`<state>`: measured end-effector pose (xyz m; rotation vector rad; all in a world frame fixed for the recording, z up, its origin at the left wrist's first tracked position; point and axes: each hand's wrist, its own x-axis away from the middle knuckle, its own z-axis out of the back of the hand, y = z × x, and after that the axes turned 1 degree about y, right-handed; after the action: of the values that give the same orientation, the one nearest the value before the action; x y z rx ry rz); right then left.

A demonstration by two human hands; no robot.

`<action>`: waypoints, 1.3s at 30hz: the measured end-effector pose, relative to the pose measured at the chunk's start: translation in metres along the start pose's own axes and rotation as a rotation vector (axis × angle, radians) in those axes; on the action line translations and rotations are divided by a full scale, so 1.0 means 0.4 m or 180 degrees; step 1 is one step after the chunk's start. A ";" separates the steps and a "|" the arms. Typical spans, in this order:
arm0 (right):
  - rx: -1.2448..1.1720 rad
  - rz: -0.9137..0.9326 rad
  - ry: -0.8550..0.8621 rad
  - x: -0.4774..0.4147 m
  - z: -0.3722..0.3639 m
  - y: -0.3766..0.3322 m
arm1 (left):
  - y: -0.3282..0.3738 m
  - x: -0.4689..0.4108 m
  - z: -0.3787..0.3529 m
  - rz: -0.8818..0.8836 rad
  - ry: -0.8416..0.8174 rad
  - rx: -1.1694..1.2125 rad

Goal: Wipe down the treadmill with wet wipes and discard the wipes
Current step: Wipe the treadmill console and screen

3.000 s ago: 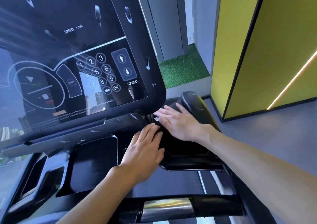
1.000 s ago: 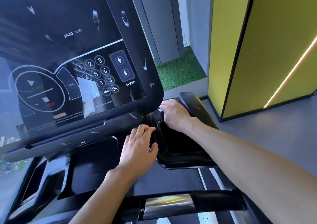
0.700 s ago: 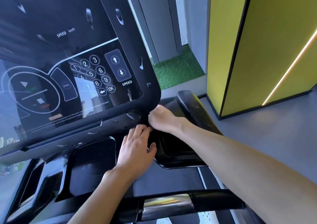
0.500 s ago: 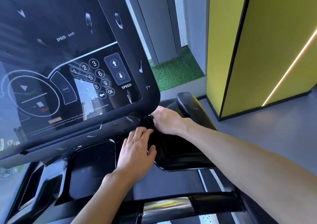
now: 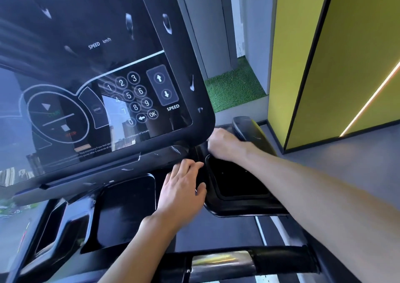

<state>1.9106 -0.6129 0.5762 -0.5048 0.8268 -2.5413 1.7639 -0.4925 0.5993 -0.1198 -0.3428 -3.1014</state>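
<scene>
Black plastic everywhere: the right hand (image 5: 225,144) curls into the corner of the treadmill (image 5: 184,44) above the side tray (image 5: 238,183), any wipe hidden, so what it holds is unreadable. Just beside, the left hand (image 5: 184,187) lies flat, fingers straight. Best press firmly along that seam.

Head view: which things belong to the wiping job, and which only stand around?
Job: treadmill console, side tray, front handlebar, left hand lying flat beside the tray, right hand curled at the console corner. No wipe shows.
Not the job: yellow wall panel, green turf, grey floor.
</scene>
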 end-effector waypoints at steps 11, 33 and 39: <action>-0.0729 0.1057 0.0609 0.196 -0.119 0.032 | 0.018 -0.011 0.016 0.0195 0.0092 0.0421; 0.0692 0.1350 0.0442 0.422 -0.111 0.068 | 0.031 0.010 0.006 -0.0224 0.0159 -0.0194; 0.1102 0.0827 0.0610 0.476 -0.067 0.154 | 0.042 0.012 -0.002 -0.0461 0.0058 -0.0196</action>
<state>1.7541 -0.7391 0.5571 -0.0409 0.4604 -2.4382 1.7594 -0.5092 0.6026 -0.0707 -0.2669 -3.2550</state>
